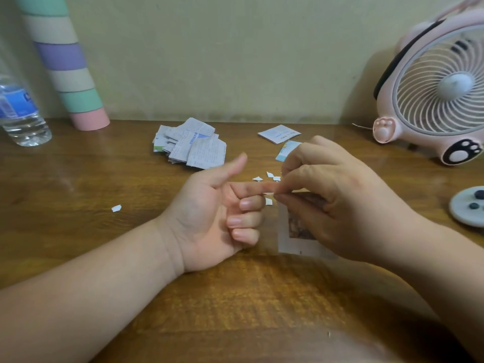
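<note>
So the right hand (327,195) is pinching a thin strip (267,189), fingers clamped on it right at the outstretched index fingertip of the left hand (209,213). The left's other fingers are curling in on nothing, just above the table (235,297), with paper scraps (262,177) lying nearby.

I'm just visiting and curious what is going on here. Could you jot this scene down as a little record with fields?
Left hand: palm up, forefinger straight, other fingers curled
Right hand: pinches the tip of that forefinger
Under right hand: printed slip, blurred
Scraps: small white paper bits on the table
Behind the hands: pile of folded leaflets
Far left: water bottle, striped tube
Far right: pink fan
</note>
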Motion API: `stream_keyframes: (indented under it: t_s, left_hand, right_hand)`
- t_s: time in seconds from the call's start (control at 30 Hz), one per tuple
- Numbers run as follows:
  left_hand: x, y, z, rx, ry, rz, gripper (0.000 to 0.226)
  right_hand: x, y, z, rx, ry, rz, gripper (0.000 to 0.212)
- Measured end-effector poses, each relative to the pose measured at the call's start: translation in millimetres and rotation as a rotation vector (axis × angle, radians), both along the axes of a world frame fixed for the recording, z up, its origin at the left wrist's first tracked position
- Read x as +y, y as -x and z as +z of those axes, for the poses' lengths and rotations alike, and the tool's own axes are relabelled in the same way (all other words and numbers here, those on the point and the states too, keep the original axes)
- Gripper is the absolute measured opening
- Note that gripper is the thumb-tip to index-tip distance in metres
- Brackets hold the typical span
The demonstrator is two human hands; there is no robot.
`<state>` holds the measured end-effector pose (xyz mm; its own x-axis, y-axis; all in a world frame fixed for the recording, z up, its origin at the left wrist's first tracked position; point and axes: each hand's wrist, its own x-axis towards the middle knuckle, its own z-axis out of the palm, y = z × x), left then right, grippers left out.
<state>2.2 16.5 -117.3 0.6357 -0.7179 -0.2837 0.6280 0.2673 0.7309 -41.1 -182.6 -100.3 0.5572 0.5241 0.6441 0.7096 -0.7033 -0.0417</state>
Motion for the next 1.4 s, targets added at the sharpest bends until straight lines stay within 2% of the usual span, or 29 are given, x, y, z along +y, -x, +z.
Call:
stream_keyframes:
  t_s: [0.07, 0.17, 0.4, 0.53, 0.63, 0.73, 0.8, 0.9, 0.93, 1.03, 1.13, 1.2, 1.27, 1.3, 1.4]
  left_hand:
    - [-2.3, -1.2, -1.4, -0.011, -0.007, 0.052, 0.025]
    - [-3.2, -4.1, -2.2, -0.053, -0.009, 0.191, 0.01]
    - [-7.2, 6.2, -2.5, -0.285, -0.097, 0.23, 0.012]
    - [-5.9, 5.0, -1.3, -0.326, -0.104, 0.234, 0.024]
    - [-5.0, 5.1, -2.3, -0.373, -0.143, 0.222, 0.04]
    - [-7.2, 5.4, -3.2, -0.368, -0.187, 0.196, 0.058]
    - [-7.6, 4.6, -2.6, -0.317, -0.173, 0.164, 0.054]
    - [-7.1, 1.4, -4.8, -0.299, -0.128, 0.123, 0.044]
    - [-6.4, -0.1, -6.8, -0.301, -0.109, 0.127, 0.045]
    - [-2.9, -3.9, -11.2, -0.291, -0.077, 0.123, 0.049]
    - [-2.7, -4.2, -10.5, -0.311, -0.1, 0.161, 0.049]
    - [-6.0, -0.3, -7.9, -0.308, -0.106, 0.247, 0.038]
    - [-8.5, 1.8, -7.4, -0.305, -0.084, 0.284, 0.035]
    - [-8.6, 1.7, -7.7, -0.309, -0.081, 0.28, 0.035]
    - [-6.2, 0.3, -9.3, -0.358, -0.095, 0.274, 0.028]
  right_hand:
    - [0.2, 3.7, 2.5, 0.025, -0.029, 0.034, 0.011]
    - [0.7, 10.4, 7.6, 0.059, -0.087, 0.047, 0.005]
    - [-9.0, 4.5, 3.2, 0.35, -0.422, -0.012, 0.003]
    - [-7.9, 2.9, 1.8, 0.468, -0.56, -0.011, 0.016]
    - [-7.0, 4.1, 3.3, 0.437, -0.523, -0.07, 0.022]
    - [-5.2, 6.6, 6.3, 0.25, -0.366, -0.142, 0.024]
    - [-3.7, 8.8, 7.6, 0.145, -0.277, -0.12, 0.025]
    - [2.1, 13.8, 8.3, 0.072, -0.177, -0.063, 0.015]
    - [4.9, 14.0, 5.8, 0.056, -0.152, -0.052, 0.018]
    - [13.3, 14.5, 2.8, 0.119, -0.092, -0.018, 0.036]
    - [13.5, 21.1, 1.2, 0.107, 0.02, 0.052, 0.033]
    - [20.5, 10.5, 0.0, 0.188, 0.09, 0.055, 0.033]
    - [24.8, -3.3, -0.5, 0.381, 0.057, -0.098, 0.049]
    - [24.8, -6.8, -1.4, 0.417, 0.008, -0.175, 0.055]
    - [15.3, 1.8, -4.4, 0.15, -0.283, -0.196, 0.039]
